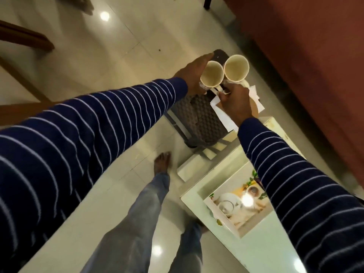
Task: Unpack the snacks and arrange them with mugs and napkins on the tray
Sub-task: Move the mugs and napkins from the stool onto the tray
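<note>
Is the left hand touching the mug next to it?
Touching. The head view shows the left hand wrapped against the side of the left mug, with no gap between them.

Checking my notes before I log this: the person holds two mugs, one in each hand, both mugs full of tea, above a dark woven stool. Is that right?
Not quite. The head view looks straight into both mugs, and the left mug and the right mug are empty, not full of tea. The rest stands: left hand and right hand hold one each, above the dark woven stool.
</note>
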The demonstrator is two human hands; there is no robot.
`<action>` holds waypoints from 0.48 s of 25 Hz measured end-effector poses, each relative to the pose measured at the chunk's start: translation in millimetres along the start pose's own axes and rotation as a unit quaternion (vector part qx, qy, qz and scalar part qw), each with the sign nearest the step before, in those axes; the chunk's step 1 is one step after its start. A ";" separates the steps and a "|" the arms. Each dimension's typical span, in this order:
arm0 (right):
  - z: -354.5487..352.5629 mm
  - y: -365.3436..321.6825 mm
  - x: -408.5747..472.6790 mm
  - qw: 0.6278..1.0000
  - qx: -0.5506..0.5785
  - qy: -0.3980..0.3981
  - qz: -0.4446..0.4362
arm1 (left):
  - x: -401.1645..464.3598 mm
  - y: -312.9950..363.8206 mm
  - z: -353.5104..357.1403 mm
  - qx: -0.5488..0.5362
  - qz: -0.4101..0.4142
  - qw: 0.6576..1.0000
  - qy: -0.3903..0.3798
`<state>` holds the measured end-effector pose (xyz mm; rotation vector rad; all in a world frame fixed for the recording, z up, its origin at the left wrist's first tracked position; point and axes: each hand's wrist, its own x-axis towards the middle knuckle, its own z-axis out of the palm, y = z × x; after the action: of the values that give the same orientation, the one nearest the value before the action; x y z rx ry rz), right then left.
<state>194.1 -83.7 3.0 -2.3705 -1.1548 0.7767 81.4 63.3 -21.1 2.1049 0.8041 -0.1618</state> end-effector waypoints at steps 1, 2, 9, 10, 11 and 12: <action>5.9 -0.2 7.6 1.000 0.014 0.004 -0.001 | 5.1 -2.4 3.1 0.011 0.000 1.000 -0.007; 11.9 1.1 14.8 1.000 0.020 0.008 0.008 | 8.9 -4.6 6.2 0.016 -0.001 1.000 -0.010; 28.6 13.0 22.9 0.998 0.047 0.028 0.032 | 2.9 -12.0 14.8 -0.024 0.040 0.996 0.079; 26.7 12.4 18.6 0.997 0.063 0.031 0.025 | -2.8 -10.2 15.2 -0.023 0.052 0.994 0.096; 23.2 11.4 11.9 0.996 0.078 0.033 0.019 | -9.8 -7.0 16.0 -0.018 0.063 0.991 0.115; 17.8 10.7 3.7 0.996 0.084 0.037 0.011 | -17.2 -2.7 17.2 -0.011 0.076 0.988 0.133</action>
<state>191.0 -85.2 -17.8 -2.2566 -0.9953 0.7542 69.1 43.0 -27.1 2.1852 0.7914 0.2132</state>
